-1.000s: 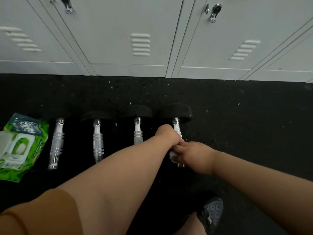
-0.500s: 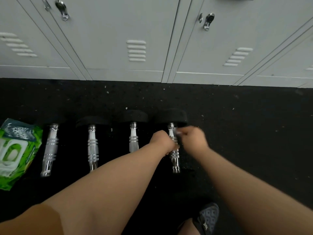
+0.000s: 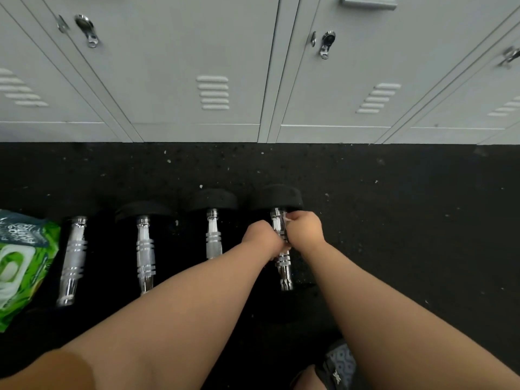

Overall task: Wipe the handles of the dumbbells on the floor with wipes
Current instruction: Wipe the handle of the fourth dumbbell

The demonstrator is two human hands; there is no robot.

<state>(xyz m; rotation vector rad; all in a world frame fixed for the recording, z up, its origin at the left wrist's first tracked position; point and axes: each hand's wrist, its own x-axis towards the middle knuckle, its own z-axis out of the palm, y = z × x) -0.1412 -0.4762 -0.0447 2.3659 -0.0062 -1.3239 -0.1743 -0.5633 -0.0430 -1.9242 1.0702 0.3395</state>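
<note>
four dumbbells in a row on the black floor point(image 3: 394, 220), chrome handles pointing toward the camera, black heads toward the grey lockers point(image 3: 174, 66). both hands on the rightmost dumbbell point(image 3: 284, 273). left hand point(image 3: 260, 239) gripping the middle of its handle, fingers curled around the bar. right hand point(image 3: 304, 228) just beside it on the far part of the handle, near the black head, fingers curled and pinching a white wipe point(image 3: 287, 218) against the chrome; only a small edge of the wipe visible. near end of the handle bare. other three dumbbells untouched: second from right point(image 3: 211, 237), third point(image 3: 145, 249), leftmost point(image 3: 73, 257). green wipes pack point(image 3: 22, 266) flat on the floor at far left, just beside the leftmost dumbbell. patterned shoe point(image 3: 339, 367) at the bottom edge.
</note>
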